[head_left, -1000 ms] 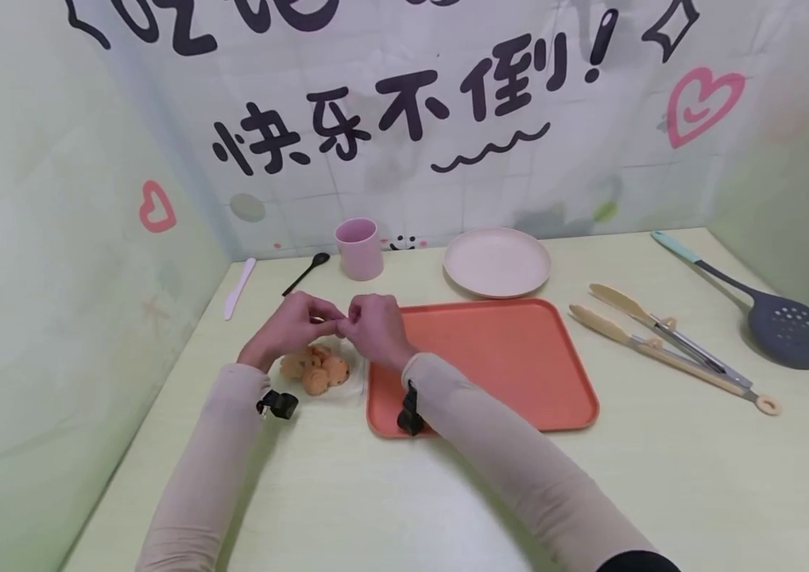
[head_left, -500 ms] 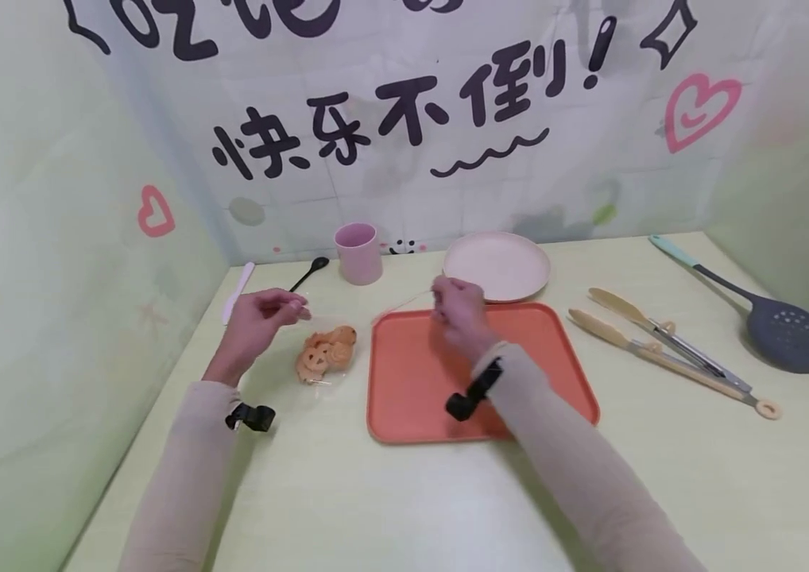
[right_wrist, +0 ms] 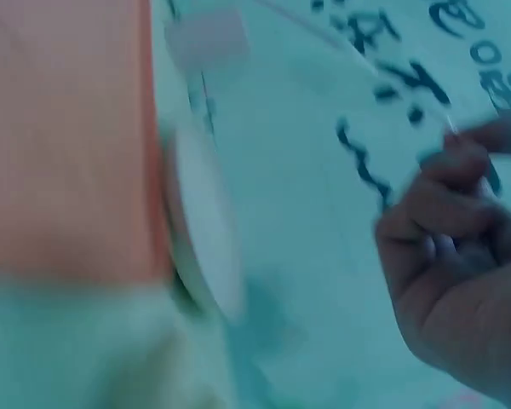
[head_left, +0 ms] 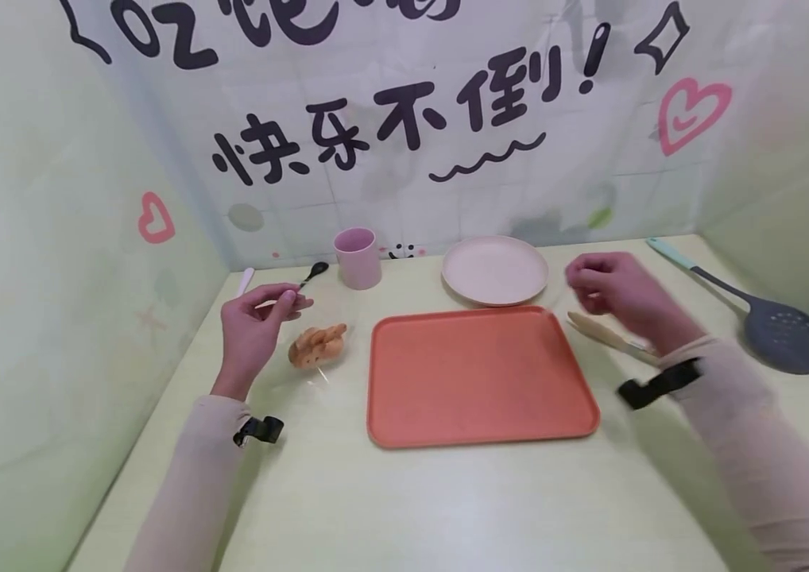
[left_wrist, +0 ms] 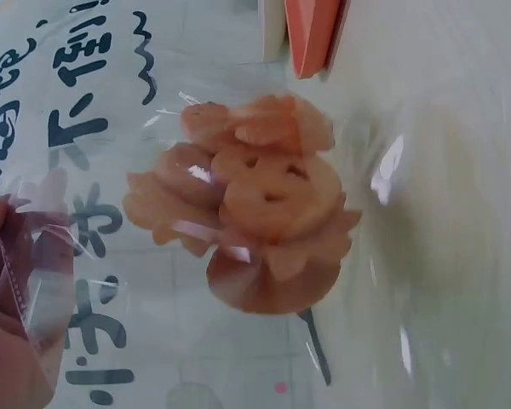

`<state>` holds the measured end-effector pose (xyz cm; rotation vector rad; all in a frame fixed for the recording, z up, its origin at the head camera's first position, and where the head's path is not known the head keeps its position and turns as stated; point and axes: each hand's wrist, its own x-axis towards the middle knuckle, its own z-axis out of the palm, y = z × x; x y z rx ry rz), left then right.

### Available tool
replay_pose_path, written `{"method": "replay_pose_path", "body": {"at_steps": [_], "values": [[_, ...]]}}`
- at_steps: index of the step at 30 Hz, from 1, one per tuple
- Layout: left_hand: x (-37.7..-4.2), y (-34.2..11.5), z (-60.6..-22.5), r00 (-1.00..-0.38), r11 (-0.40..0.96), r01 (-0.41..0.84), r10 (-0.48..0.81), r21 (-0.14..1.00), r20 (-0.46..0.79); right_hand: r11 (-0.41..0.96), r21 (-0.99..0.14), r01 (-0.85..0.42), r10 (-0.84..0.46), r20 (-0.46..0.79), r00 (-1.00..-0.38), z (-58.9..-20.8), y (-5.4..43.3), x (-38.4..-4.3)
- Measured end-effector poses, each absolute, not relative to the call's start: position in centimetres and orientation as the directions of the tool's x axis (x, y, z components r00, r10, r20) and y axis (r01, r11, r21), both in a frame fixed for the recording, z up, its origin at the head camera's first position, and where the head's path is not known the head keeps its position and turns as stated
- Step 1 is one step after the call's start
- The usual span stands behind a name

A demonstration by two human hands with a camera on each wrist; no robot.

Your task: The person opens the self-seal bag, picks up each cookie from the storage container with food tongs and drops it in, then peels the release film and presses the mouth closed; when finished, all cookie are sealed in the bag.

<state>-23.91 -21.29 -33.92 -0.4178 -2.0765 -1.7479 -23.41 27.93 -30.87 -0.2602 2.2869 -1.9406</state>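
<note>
My left hand pinches the top edge of a clear plastic bag, which hangs above the table left of the tray. Several orange-brown cookies, some with face-like cutouts, lie bunched inside it. Off to the right, my right hand is raised over the tongs with its fingers curled. Between its thumb and index finger it pinches a thin pale strip, which trails off to the left and is blurred. The right hand and forearm hide much of the tongs.
An orange tray lies mid-table, with a pink plate behind it. At the back left stand a pink cup, a black spoon and a pink knife. A slotted turner lies far right.
My hands have parted. The right one has swept right across the tray, drawing the thin strip away from the bag. My left hand has shifted left, still holding the bag.
</note>
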Motion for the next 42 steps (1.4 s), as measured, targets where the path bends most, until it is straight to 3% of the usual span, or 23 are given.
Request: {"method": "replay_pose_path", "body": {"at_steps": [2,4,7,9,11,14,18,22,26,30,36,42], "values": [[-23.7,-20.5,-33.6,-0.855,0.164,0.507,-0.026,0.846,0.518,0.495,-0.860,-0.124,-0.294,-0.031,-0.955,-29.1,30.8,-23.1],[-23.6,-19.7,-33.0,-0.835,0.155,0.539,-0.028,0.828,0.549,0.702,-0.679,-0.215,-0.380,-0.101,-0.920,-27.4,32.8,-22.8],[-23.4,-18.7,-32.1,-0.812,0.145,0.571,-0.041,0.808,0.582,0.817,-0.485,-0.313,-0.482,-0.275,-0.832,-25.8,33.8,-22.6],[-23.2,-18.1,-31.5,-0.803,0.121,0.586,-0.050,0.801,0.594,0.835,-0.425,-0.350,-0.513,-0.370,-0.775,-25.9,33.4,-22.7],[-23.1,-17.4,-31.0,-0.795,0.107,0.597,-0.054,0.795,0.604,0.854,-0.370,-0.367,-0.505,-0.415,-0.756,-27.0,32.7,-22.9],[-23.0,-16.4,-30.6,-0.791,0.076,0.606,-0.052,0.792,0.610,0.873,-0.283,-0.397,-0.481,-0.365,-0.797,-29.7,31.4,-23.6],[-23.1,-14.8,-30.2,-0.793,0.037,0.608,-0.032,0.793,0.609,0.890,-0.185,-0.418,-0.450,-0.204,-0.869,-33.1,30.5,-24.4],[-23.1,-13.4,-29.9,-0.801,0.019,0.599,-0.005,0.801,0.599,0.901,-0.120,-0.417,-0.423,-0.025,-0.906,-34.0,29.8,-24.0],[-22.8,-12.8,-29.5,-0.812,0.030,0.583,-0.002,0.812,0.583,0.888,-0.163,-0.431,-0.398,0.198,-0.896,-33.1,27.2,-23.2],[-22.5,-12.3,-28.7,-0.806,0.018,0.591,0.008,0.806,0.591,0.809,-0.356,-0.468,-0.343,0.362,-0.867,-32.2,22.9,-22.4],[-22.5,-10.9,-27.6,-0.775,-0.074,0.628,0.021,0.774,0.631,0.473,-0.782,-0.406,-0.319,0.277,-0.906,-31.9,15.6,-22.6],[-22.1,-9.6,-27.6,-0.779,-0.066,0.621,0.056,0.781,0.624,0.279,-0.889,-0.363,-0.114,0.345,-0.932,-33.1,11.1,-22.1]]}}
